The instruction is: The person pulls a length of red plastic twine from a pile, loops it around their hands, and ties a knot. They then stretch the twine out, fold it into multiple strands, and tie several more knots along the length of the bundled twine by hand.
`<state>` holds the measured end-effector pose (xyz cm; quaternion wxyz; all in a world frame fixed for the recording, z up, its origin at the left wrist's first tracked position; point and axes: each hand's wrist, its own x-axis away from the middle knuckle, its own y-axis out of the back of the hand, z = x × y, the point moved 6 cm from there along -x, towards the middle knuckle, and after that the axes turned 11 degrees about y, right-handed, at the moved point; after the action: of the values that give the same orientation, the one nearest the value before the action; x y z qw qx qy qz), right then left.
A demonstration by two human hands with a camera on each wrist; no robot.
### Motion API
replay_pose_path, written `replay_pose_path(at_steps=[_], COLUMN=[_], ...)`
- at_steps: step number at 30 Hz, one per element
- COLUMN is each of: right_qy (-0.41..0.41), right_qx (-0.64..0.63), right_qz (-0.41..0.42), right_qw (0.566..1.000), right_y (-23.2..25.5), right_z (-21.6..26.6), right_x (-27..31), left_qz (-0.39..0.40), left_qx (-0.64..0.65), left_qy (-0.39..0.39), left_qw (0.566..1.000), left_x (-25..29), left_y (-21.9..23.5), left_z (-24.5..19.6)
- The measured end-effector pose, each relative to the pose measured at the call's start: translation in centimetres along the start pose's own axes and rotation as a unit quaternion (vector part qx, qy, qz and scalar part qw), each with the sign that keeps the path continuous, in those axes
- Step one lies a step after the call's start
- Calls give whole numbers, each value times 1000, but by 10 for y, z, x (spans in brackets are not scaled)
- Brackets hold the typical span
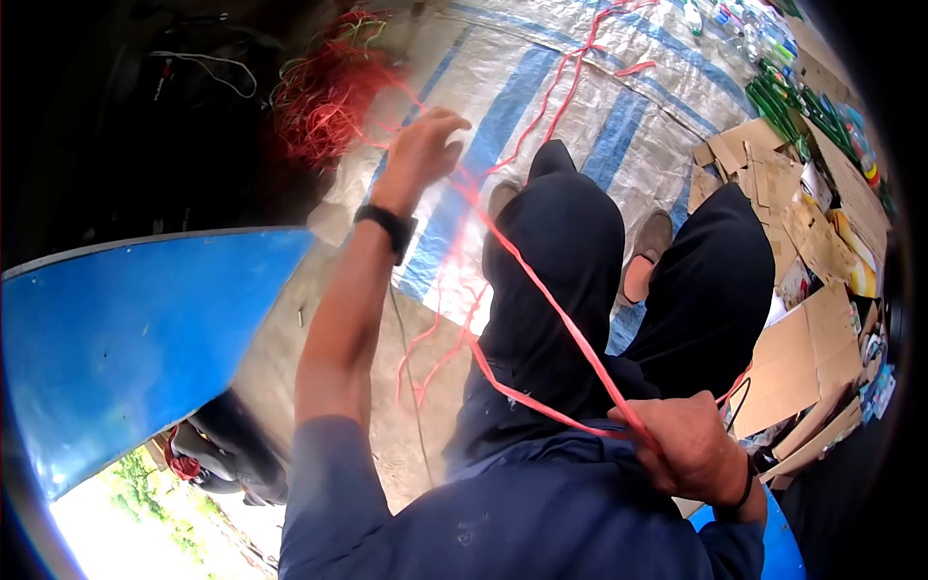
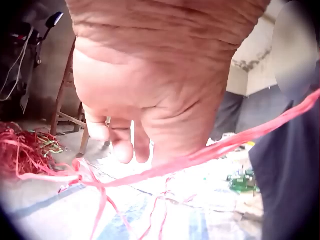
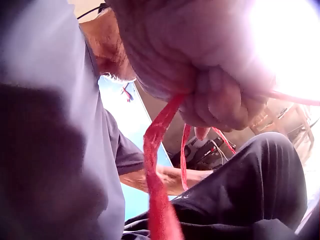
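Observation:
My right hand point(image 1: 691, 440) grips a red plastic strand point(image 1: 561, 314) at my lap, its fingers curled round it. In the right wrist view, lengths of the red strand point(image 3: 155, 145) come out on either side of the fist. From there the strand runs taut past my left knee toward a knotted, blurred junction near my left hand point(image 1: 422, 159). That hand is held out over the sheet, fingers loosely extended. In the left wrist view the strand point(image 2: 220, 150) crosses right at its fingertips. A red tangle point(image 1: 324, 116) of strands lies beyond the left hand.
A white and blue striped sheet point(image 1: 522, 87) covers the floor under my feet. Flattened cardboard point(image 1: 802, 348) and green bottles point(image 1: 773, 101) are heaped along the right. A blue panel point(image 1: 155, 329) stands at the left. A wooden ladder point(image 2: 67, 95) shows behind the tangle.

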<state>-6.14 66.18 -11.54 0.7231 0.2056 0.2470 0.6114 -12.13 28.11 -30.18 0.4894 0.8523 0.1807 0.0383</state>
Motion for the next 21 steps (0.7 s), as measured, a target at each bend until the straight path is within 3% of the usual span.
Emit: replay_pose_path(at_steps=[3, 5, 7, 9, 12, 15, 19, 21], right_qy=[-9, -20, -30, -34, -35, -49, -61, -73], right_qx=[2, -1, -6, -5, -19, -20, -33, -38], right_qz=[17, 26, 36, 20, 20, 38, 30, 53], right_qw=[1000, 999, 999, 999, 999, 998, 997, 995], right_y=[-2, -3, -5, -4, -4, -5, -7, -8], right_z=[-1, -7, -11, -13, -17, -21, -25, -26], right_x=[-1, -2, -2, -2, -2, -3, -3, -2], left_qz=[67, 194, 175, 214, 197, 224, 250, 205], left_qx=[-98, -235, -231, -342, -379, -433, -406, -117], left_qy=[-20, 47, 26, -23, -46, -21, -7, 82], left_qw=[993, 951, 957, 915, 903, 873, 879, 968], left_x=[-9, -10, -7, -1, 4, 6, 7, -5], left_y=[-18, -33, -39, -50, -56, -55, -59, -53], left_z=[14, 31, 44, 54, 60, 55, 70, 82])
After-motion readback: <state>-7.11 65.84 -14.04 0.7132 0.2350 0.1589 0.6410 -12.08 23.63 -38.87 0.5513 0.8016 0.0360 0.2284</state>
